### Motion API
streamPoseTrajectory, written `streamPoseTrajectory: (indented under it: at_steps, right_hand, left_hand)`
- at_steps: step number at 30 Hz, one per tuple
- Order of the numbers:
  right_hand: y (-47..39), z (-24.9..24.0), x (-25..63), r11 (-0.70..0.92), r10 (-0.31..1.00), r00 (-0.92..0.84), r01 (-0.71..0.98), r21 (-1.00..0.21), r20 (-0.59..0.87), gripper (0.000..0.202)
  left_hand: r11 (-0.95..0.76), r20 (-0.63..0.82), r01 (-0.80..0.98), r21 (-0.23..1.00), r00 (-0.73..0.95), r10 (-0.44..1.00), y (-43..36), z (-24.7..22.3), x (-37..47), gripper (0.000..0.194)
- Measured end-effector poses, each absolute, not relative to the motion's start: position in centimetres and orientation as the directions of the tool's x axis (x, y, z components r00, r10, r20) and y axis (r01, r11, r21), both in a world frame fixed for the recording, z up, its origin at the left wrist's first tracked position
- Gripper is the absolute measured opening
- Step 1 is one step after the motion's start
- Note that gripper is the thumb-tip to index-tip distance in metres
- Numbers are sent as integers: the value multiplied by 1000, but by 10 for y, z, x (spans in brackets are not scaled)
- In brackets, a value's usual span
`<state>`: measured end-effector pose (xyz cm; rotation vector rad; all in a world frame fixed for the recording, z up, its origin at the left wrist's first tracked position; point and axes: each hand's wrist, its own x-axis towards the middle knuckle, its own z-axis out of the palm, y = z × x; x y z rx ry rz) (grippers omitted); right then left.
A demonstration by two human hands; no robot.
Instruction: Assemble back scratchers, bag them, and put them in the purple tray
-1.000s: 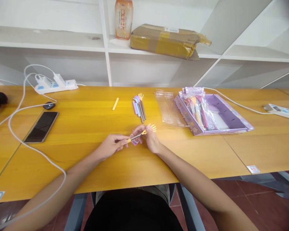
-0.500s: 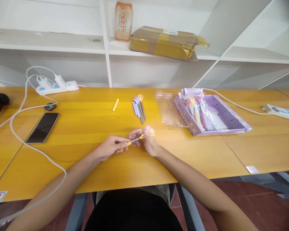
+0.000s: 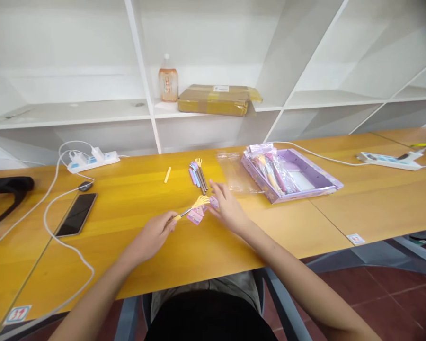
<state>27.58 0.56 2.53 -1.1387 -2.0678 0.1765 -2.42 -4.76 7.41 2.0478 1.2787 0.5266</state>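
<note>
My left hand [image 3: 156, 234] is closed around the yellow handle of a back scratcher [image 3: 199, 201] with a metal rod and a yellow hand-shaped head. Below and beside that head lie a few pink-purple cards [image 3: 195, 216]. My right hand [image 3: 227, 208] is open just right of the head, fingers apart, close to one of the cards; whether it touches the card I cannot tell. Several more back scratchers [image 3: 199, 177] in purple, blue and yellow lie together beyond my hands. A loose yellow stick-shaped piece [image 3: 167, 174] lies to their left.
A purple box [image 3: 326, 188] holding bagged back scratchers stands to the right, with clear plastic bags [image 3: 232, 175] beside it. On the left are a phone [image 3: 77, 215], a white cable and a power strip [image 3: 94, 162]. A bottle [image 3: 168, 85] and taped carton [image 3: 213, 100] sit on the shelf.
My right hand has let go of the scratcher's head and opened to its right. Pink-purple cards now show under the head. My left hand keeps its hold, and the camera view has tilted up.
</note>
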Motion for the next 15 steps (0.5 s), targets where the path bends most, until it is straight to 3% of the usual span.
streamPoseTrajectory:
  at_steps: [3, 6, 9, 15]
  right_hand:
    - [-19, 31, 274, 702, 606, -505, 703, -115, 614, 49]
    - [-41, 41, 267, 754, 489, -638, 652, 80, 595, 34]
    - [-54, 48, 261, 737, 467, -668, 657, 162, 580, 31]
    - [-65, 45, 253, 694, 503, -637, 701, 167, 584, 30]
  left_hand:
    - [-377, -19, 692, 615, 492, 871, -63, 84, -28, 34]
    - [-451, -20, 735, 507, 534, 846, -76, 87, -25, 33]
    - [-505, 23, 788, 352, 532, 846, -84, 84, -16, 27]
    - [-453, 42, 889, 68, 451, 891, -91, 70, 11, 16]
